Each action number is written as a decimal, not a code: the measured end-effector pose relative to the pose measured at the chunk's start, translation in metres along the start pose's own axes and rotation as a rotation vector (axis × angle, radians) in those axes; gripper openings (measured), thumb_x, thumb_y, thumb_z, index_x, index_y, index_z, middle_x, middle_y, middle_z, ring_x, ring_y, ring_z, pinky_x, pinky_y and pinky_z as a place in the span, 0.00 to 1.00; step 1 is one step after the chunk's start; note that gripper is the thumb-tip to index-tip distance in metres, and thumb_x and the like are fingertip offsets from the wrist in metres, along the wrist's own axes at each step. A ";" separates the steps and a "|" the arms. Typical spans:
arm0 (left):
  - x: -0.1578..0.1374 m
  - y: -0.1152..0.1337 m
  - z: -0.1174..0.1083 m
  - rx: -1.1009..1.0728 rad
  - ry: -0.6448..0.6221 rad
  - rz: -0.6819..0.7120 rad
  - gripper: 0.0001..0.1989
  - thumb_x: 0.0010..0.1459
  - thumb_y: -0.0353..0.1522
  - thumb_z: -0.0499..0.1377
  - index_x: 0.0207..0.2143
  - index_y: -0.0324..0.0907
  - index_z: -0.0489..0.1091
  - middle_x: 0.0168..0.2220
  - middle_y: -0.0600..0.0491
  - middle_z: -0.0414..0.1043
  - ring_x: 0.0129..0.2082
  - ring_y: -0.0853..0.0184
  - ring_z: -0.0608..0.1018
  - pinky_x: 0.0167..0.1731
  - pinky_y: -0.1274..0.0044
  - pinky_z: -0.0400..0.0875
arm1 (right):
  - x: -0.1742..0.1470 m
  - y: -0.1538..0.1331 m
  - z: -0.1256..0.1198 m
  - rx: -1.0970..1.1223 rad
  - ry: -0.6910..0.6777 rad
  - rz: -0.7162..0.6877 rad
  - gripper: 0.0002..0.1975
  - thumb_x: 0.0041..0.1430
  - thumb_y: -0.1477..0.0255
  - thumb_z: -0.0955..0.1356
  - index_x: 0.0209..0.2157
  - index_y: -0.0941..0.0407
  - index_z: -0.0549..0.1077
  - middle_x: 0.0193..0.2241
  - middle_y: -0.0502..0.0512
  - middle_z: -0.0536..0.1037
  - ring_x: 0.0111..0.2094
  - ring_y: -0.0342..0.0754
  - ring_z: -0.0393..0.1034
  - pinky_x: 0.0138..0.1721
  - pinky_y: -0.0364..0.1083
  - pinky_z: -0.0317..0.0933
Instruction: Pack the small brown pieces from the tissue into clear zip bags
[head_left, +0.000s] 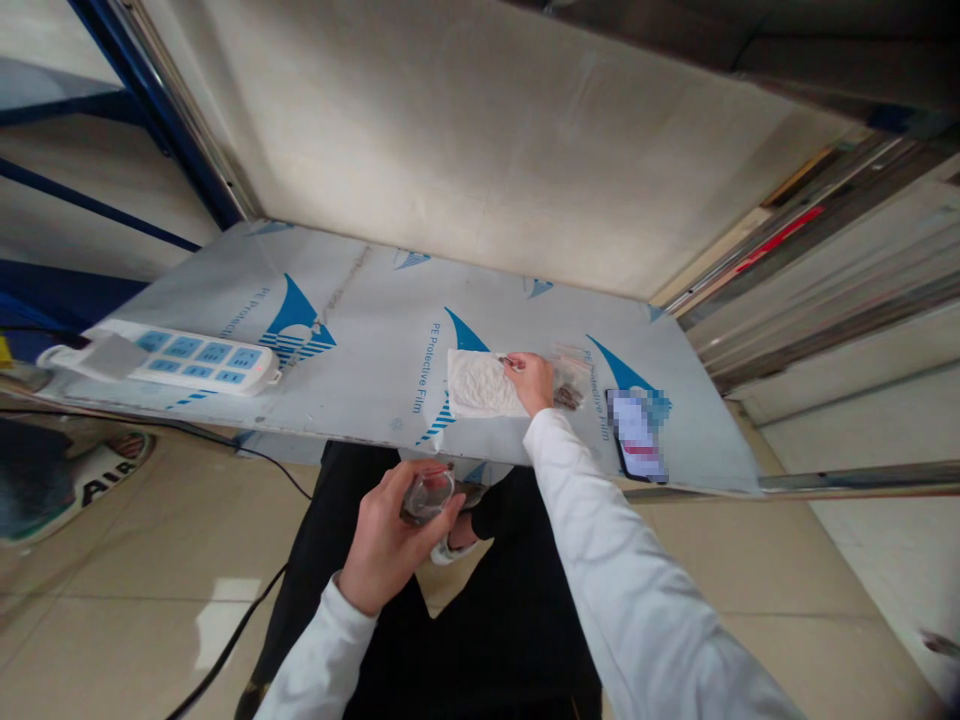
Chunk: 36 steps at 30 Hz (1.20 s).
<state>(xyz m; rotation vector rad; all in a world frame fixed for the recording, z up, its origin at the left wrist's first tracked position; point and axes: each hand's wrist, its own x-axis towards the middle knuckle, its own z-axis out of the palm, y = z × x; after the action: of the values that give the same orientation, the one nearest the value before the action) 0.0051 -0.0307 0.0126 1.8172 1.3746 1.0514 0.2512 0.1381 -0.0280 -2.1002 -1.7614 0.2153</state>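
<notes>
Over my lap, just off the table's front edge, my left hand [391,535] has its fingers wrapped round a small clear cup [429,494]; what the cup contains is hard to make out. My right hand [531,382] reaches over the table with thumb and fingers pinched together at the right end of a white crumpled-looking sheet [484,385]. Something small and dark shows at those fingertips, too small to name. Just right of that hand lies a clear plastic bag [571,385] with brown bits inside.
A white power strip [199,362] with blue sockets and a plugged-in cord lies at the table's left. A phone [637,435] rests near the front right edge. Film with blue prints covers the table [360,330]. A pale panel [487,150] rises behind; a black cable [232,640] crosses the floor.
</notes>
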 end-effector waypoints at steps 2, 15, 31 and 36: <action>0.000 0.001 -0.002 0.002 0.008 -0.007 0.12 0.52 0.37 0.63 0.38 0.43 0.70 0.32 0.54 0.77 0.31 0.67 0.79 0.32 0.78 0.74 | 0.010 0.005 0.002 0.013 -0.012 -0.035 0.09 0.58 0.72 0.67 0.38 0.54 0.79 0.37 0.54 0.82 0.39 0.45 0.75 0.43 0.41 0.63; 0.000 -0.005 -0.004 0.036 -0.017 -0.024 0.13 0.53 0.38 0.63 0.39 0.43 0.69 0.32 0.53 0.77 0.32 0.67 0.79 0.33 0.77 0.74 | 0.024 0.017 0.000 0.009 0.055 -0.063 0.09 0.57 0.72 0.67 0.37 0.56 0.79 0.38 0.57 0.81 0.40 0.48 0.74 0.45 0.43 0.62; -0.004 -0.010 -0.018 0.068 0.040 -0.067 0.12 0.53 0.38 0.63 0.38 0.43 0.69 0.32 0.56 0.77 0.30 0.68 0.79 0.32 0.79 0.74 | 0.093 0.064 -0.013 -0.118 -0.030 0.122 0.10 0.61 0.70 0.67 0.41 0.60 0.74 0.42 0.59 0.77 0.43 0.50 0.72 0.47 0.52 0.65; -0.005 -0.015 -0.020 0.056 0.058 -0.128 0.14 0.53 0.39 0.63 0.40 0.43 0.69 0.32 0.56 0.77 0.31 0.69 0.79 0.33 0.80 0.73 | 0.091 0.061 -0.011 -0.118 -0.104 0.100 0.16 0.63 0.66 0.66 0.50 0.58 0.68 0.49 0.58 0.71 0.45 0.50 0.70 0.45 0.54 0.67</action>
<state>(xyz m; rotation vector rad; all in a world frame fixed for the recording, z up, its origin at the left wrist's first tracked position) -0.0207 -0.0313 0.0085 1.7249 1.5480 1.0146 0.3287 0.2163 -0.0296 -2.3018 -1.7687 0.2582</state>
